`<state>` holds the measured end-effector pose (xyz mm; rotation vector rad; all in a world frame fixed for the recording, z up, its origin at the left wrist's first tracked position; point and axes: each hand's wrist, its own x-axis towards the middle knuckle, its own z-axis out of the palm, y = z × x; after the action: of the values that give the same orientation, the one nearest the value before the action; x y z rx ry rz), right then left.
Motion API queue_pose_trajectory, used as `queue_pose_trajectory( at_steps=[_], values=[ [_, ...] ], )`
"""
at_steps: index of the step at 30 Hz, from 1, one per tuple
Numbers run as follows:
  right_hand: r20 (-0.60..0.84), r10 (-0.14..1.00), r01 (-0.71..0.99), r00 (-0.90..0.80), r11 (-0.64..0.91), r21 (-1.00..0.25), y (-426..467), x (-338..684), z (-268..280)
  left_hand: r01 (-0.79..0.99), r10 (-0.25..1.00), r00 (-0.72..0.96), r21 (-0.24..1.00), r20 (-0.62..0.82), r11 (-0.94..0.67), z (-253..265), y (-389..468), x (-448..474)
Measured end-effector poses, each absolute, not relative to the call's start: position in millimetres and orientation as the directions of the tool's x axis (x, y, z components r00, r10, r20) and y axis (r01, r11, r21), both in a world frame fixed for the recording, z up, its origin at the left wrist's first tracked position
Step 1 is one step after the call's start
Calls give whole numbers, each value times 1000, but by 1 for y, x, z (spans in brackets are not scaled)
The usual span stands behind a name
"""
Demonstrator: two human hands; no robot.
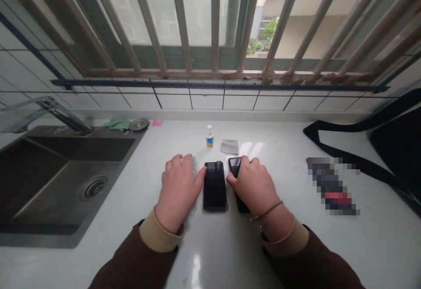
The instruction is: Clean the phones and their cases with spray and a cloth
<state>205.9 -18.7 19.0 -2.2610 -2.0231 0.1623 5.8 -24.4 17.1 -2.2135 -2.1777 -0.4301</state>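
Note:
A black phone [215, 190] lies flat on the white counter between my hands. My left hand [179, 188] is curved over a clear plastic thing [195, 166], most of it hidden under the palm; the thumb tip reaches the phone's left edge. On the other side, my right hand [255, 183] is closed over a second black phone [235, 162], thumb along its left side and fingers across its upper right. Beyond them stands a small white bottle [209, 137] with a blue and orange label. Beside it lies a folded grey cloth [229, 147].
A sink [112, 148] with a faucet [67, 118] is at the left. Behind it lie a green cloth [118, 124], a metal drain cover [139, 125] and a pink piece [157, 123]. At right are a pixelated item [332, 186] and a black strap [345, 126]. A barred window rises behind.

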Motion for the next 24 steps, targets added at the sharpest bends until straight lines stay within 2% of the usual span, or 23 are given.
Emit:
queue_pose_trajectory(
  at_steps=[3, 5, 8, 11, 14, 18, 21, 24],
  values=[
    [26, 991, 976, 135, -128, -176, -12, 220, 21, 899, 928, 70, 380, 367, -218, 18, -20, 5],
    [88, 984, 960, 154, -128, -249, -9, 230, 23, 801, 918, 93, 519, 385, -299, 20, -20, 6],
    [205, 962, 856, 180, -50, -514, -7, 236, 27, 565, 964, 150, 781, 222, -267, 20, -26, 12],
    [233, 952, 578, 199, 78, -812, -13, 228, 28, 230, 937, 349, 967, 21, -107, 15, -35, 22],
    [202, 962, 291, 182, 144, -946, -24, 211, 23, 51, 857, 509, 997, -77, 59, 10, -43, 33],
    [203, 969, 66, 142, 195, -979, -32, 195, 13, -88, 845, 522, 977, -119, 192, 10, -47, 39],
    [149, 977, -201, 151, 178, -963, -25, 199, 11, -139, 838, 543, 978, -57, 157, 12, -47, 37],
    [35, 997, -502, 62, 62, -863, -17, 207, 13, -98, 835, 549, 991, -26, 95, 14, -45, 34]
  ],
)
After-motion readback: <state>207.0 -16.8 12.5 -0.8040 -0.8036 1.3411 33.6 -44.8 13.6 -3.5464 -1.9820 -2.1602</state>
